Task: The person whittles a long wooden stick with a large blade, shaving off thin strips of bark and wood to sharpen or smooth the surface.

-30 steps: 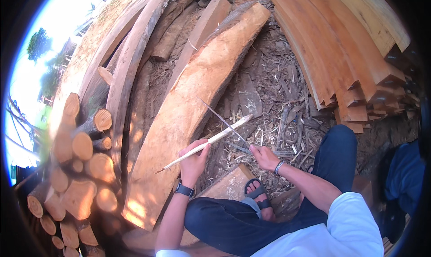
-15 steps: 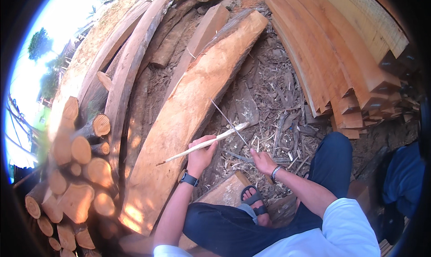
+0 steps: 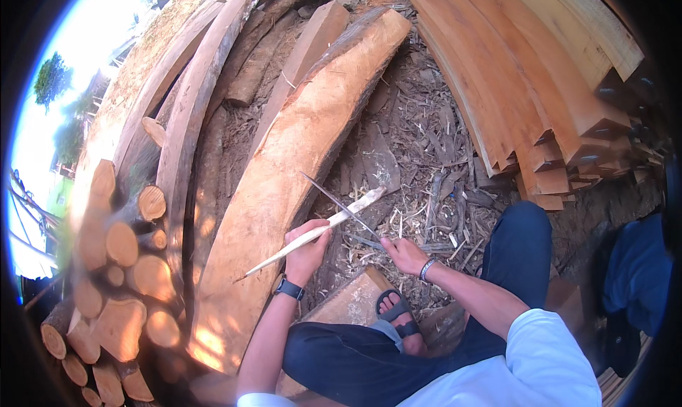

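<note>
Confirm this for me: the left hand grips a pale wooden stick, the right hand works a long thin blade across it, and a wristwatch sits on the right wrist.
Not quite. The head view shows the dark wristwatch on the left wrist; the right wrist carries only a thin bracelet. The rest holds: the left hand grips the pale wooden stick, and the right hand works the long thin blade across it.

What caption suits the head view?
Left hand grips a pale stick while the right hand lays a blade across it, above wood chips.

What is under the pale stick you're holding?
Under the stick lie wood chips and bark on the ground, and further left the big slab. The left hand covers what lies beneath the stick's middle.
</note>
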Motion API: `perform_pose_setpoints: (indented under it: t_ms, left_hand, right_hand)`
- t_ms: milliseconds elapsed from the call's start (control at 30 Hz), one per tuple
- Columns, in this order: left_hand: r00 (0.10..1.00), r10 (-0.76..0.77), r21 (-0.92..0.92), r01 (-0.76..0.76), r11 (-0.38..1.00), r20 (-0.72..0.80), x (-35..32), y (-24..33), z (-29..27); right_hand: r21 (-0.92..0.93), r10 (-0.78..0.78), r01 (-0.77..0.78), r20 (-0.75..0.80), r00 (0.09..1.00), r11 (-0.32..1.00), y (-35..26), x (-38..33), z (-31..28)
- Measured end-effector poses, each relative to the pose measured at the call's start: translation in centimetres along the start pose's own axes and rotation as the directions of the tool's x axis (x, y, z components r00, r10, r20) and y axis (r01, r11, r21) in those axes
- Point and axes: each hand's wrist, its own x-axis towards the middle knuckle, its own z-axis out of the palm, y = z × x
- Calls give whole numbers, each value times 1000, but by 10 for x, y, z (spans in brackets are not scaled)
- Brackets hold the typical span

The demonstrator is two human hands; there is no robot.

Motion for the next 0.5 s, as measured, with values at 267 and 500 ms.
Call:
perform_pose_setpoints:
  t_ms: [267, 500]
  left_hand:
    - [1000, 10, 24, -10, 1000, 8, 5, 14, 6]
    - [999, -11, 19, 12, 1000, -38, 1, 2, 7]
  right_hand:
    - [58, -40, 45, -88, 995, 997, -14, -5, -4]
    - [119, 75, -64, -94, 993, 991, 10, 6, -1]
